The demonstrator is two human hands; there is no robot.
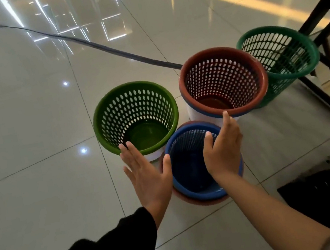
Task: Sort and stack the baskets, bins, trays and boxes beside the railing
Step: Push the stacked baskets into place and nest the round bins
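Glossy tiles [29, 125] bear upright blue basket [194, 189], mouth up; both hands flank it.

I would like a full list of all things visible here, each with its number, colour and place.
light green basket: one, nested in a white one, left
red-brown basket: one, top of a nested stack, centre right
dark green basket: one, by the black railing
blue basket: one, nested in a reddish one, nearest
cable: one, black, across the tiled floor
left hand: open, beside blue basket
right hand: open, at blue basket's right rim
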